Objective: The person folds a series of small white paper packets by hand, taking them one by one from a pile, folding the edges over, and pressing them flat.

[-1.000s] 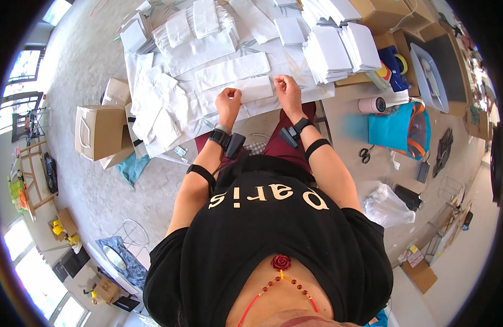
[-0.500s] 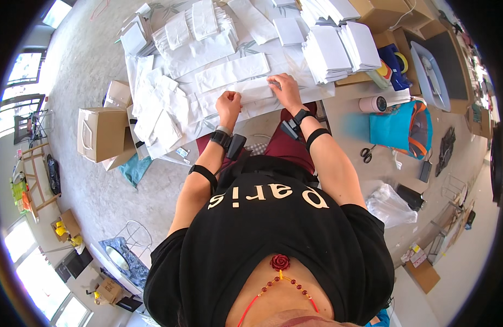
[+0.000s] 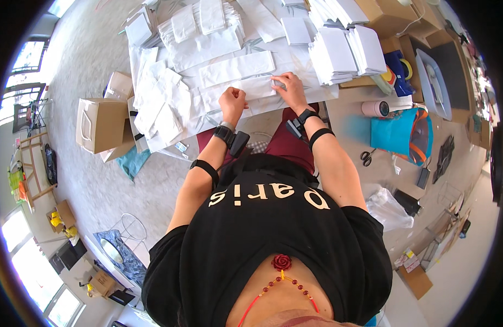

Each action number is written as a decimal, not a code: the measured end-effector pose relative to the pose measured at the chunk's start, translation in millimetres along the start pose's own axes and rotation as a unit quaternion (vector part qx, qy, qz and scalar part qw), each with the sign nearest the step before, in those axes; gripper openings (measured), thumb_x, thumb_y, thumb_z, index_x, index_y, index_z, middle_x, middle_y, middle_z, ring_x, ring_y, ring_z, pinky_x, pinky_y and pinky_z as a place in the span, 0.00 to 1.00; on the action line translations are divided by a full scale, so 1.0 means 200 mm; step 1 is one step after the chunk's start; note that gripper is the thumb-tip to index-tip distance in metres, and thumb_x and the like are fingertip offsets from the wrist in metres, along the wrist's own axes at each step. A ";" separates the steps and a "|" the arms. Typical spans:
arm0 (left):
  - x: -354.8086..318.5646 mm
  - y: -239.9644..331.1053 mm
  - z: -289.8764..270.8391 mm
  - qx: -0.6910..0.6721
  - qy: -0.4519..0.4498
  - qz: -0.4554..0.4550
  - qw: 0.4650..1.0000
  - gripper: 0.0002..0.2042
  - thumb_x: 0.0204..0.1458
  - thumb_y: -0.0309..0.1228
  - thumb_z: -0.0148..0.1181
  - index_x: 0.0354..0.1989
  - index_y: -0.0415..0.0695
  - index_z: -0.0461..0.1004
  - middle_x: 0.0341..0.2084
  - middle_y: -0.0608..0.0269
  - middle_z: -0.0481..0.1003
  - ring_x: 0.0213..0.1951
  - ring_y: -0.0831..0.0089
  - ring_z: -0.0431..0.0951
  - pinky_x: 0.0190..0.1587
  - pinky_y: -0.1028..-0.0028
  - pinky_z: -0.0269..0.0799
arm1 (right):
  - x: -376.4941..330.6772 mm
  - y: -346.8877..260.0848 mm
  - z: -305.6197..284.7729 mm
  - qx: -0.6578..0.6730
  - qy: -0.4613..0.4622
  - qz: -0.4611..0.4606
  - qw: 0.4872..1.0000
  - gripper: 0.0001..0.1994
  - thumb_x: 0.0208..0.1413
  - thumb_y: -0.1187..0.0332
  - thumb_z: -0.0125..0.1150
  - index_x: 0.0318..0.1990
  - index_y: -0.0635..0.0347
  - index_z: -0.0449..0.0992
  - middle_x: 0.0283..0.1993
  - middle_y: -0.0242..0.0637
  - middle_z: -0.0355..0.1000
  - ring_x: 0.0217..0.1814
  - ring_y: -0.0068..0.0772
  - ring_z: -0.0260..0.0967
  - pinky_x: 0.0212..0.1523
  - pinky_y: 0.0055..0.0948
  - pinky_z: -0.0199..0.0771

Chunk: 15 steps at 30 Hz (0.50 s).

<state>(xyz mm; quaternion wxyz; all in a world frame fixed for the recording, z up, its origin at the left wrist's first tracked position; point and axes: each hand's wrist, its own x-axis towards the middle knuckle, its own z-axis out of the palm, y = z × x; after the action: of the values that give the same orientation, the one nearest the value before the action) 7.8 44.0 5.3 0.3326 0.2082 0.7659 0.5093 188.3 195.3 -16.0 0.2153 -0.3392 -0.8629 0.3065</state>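
Observation:
A long folded strip of thin white material (image 3: 258, 89), cloth by its look, lies along the near edge of the table in front of me. At its right end my right hand (image 3: 291, 91) pinches the edge between thumb and fingertips. My left hand (image 3: 233, 104) is closed near the strip's lower edge, its fingers curled together; whatever is in them is hidden. Just beyond lies another flat white folded piece (image 3: 236, 69). A loose heap of white pieces (image 3: 163, 103) spreads to the left. Farther back, several folded white pieces (image 3: 203, 41) lie in layered piles.
The table carries a pale leaf-print cover (image 3: 311, 94). Stacks of white sheets (image 3: 334, 56) stand at its right. Cardboard boxes (image 3: 100, 125) sit on the left. On the right are a pink cup (image 3: 374, 108), a turquoise bag (image 3: 393, 133) and black scissors (image 3: 367, 158) on the floor.
The whole view has shifted slightly. My left hand has moved a little along the strip toward the right, fingers still curled. The right hand stays at the strip's right end.

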 end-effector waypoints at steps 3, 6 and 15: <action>-0.01 0.02 -0.01 0.006 -0.004 0.003 1.000 0.08 0.57 0.25 0.61 0.33 0.30 0.76 0.22 0.57 0.79 0.20 0.72 0.82 0.21 0.72 0.80 | -0.01 0.03 -0.02 -0.005 -0.024 -0.008 1.000 0.20 0.52 0.62 0.74 0.54 0.42 0.83 0.51 0.37 0.72 0.55 0.43 0.69 0.60 0.42 0.68; -0.01 0.02 -0.03 0.019 0.004 -0.001 1.000 0.07 0.56 0.25 0.61 0.34 0.31 0.75 0.22 0.57 0.79 0.20 0.71 0.81 0.21 0.71 0.79 | -0.01 0.02 -0.03 -0.008 -0.053 -0.017 0.998 0.24 0.51 0.61 0.75 0.58 0.41 0.82 0.52 0.38 0.70 0.56 0.43 0.68 0.61 0.42 0.68; 0.03 -0.06 -0.43 0.149 0.337 0.153 0.917 0.17 0.48 0.28 0.71 0.42 0.37 0.71 0.34 0.51 0.72 0.41 0.54 0.74 0.47 0.58 0.69 | -0.01 0.01 -0.07 -0.035 -0.090 -0.029 0.995 0.31 0.49 0.61 0.77 0.64 0.43 0.77 0.53 0.39 0.67 0.56 0.44 0.67 0.60 0.40 0.69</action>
<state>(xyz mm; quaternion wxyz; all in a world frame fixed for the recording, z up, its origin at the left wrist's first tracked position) -57.9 -12.2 14.5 -0.0627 0.1862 0.8584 0.4738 198.8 199.1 -7.4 0.1333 -0.2925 -0.8985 0.2990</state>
